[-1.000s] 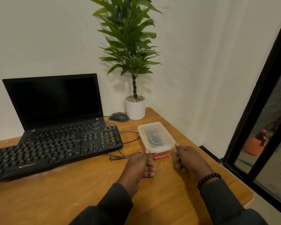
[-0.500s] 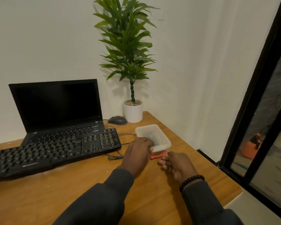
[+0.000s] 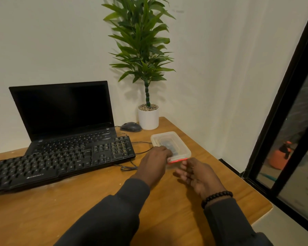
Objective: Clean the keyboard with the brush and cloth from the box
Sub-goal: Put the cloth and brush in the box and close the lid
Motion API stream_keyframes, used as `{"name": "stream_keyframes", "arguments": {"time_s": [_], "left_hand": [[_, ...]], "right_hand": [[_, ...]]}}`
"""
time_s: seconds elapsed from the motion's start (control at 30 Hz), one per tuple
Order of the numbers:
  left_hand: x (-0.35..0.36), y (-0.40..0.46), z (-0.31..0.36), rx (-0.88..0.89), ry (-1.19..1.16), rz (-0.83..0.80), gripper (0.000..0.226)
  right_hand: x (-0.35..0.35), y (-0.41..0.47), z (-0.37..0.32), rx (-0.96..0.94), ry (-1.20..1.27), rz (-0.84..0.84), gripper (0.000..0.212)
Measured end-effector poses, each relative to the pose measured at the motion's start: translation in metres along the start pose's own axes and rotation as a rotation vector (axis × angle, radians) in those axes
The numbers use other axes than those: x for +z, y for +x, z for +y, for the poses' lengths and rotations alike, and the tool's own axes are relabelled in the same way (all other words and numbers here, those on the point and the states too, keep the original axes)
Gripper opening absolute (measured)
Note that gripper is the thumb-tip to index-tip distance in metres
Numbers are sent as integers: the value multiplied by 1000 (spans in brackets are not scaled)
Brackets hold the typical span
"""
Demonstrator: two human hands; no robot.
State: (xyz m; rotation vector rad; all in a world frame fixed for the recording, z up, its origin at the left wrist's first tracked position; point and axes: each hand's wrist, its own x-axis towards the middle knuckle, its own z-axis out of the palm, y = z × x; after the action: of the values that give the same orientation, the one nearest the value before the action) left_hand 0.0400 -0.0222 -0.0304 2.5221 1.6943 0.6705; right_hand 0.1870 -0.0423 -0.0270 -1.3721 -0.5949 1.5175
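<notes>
Keyboard [image 3: 60,159] lies black on the wooden desk [image 3: 96,201] before the laptop [image 3: 64,112], left of the lidded clear plastic box [image 3: 176,141], where I see only a dark shape inside. My left hand [image 3: 154,164] rests on its lid, fingers curved over the near edge; my right hand [image 3: 196,176] sits just beside its red clip [image 3: 178,160], fingers loosely curled, holding nothing.

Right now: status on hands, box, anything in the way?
Left hand resting on box lid, fingers relaxed. Right hand at red latch, empty. Box still lidded. Keyboard untouched; its cable coiled beside left hand.
</notes>
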Motion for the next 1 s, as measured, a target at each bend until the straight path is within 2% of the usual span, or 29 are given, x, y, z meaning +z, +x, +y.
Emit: {"name": "stream_keyframes", "arguments": {"time_s": [0.07,0.17,0.23,0.33,0.4,0.47,0.53,0.6,0.67,0.77,0.83,0.9,0.97,1.0], "left_hand": [[-3,0,-1,0,4,-45,36],[-5,-4,0,-2,13,-87,48],[-3,-6,3,-7,38,-44,51],[2,-5,7,-36,37,25,44],[3,-3,7,-48,11,43,38],[2,-1,7,-63,-28,61,33],[2,1,7,-93,-65,81,29],[4,4,7,-117,-79,78,27],[4,6,7,-137,-93,66,25],[3,9,6,-136,-102,50,25],[-3,9,3,-120,-119,-7,29],[-7,4,-4,-65,-142,-54,36],[-8,-8,-13,-37,-123,-6,42],[-4,-16,-17,-50,-115,81,41]], "right_hand": [[-2,-1,0,6,93,-48,19],[-2,-1,7,-120,-15,-23,14],[-2,0,9,-238,-157,25,13],[-5,15,13,-456,-612,227,21],[-10,24,13,-599,-718,321,28],[-17,33,11,-695,-759,224,43],[-24,41,10,-680,-764,22,46],[-29,46,12,-589,-598,-135,40],[-31,48,9,-477,-399,-194,40],[-32,47,-2,-400,-403,-234,34],[-33,48,-2,-397,-450,-193,33],[-32,48,0,-415,-449,-61,36],[-32,48,5,-462,-438,79,29],[-32,44,6,-498,-427,153,21]]}}
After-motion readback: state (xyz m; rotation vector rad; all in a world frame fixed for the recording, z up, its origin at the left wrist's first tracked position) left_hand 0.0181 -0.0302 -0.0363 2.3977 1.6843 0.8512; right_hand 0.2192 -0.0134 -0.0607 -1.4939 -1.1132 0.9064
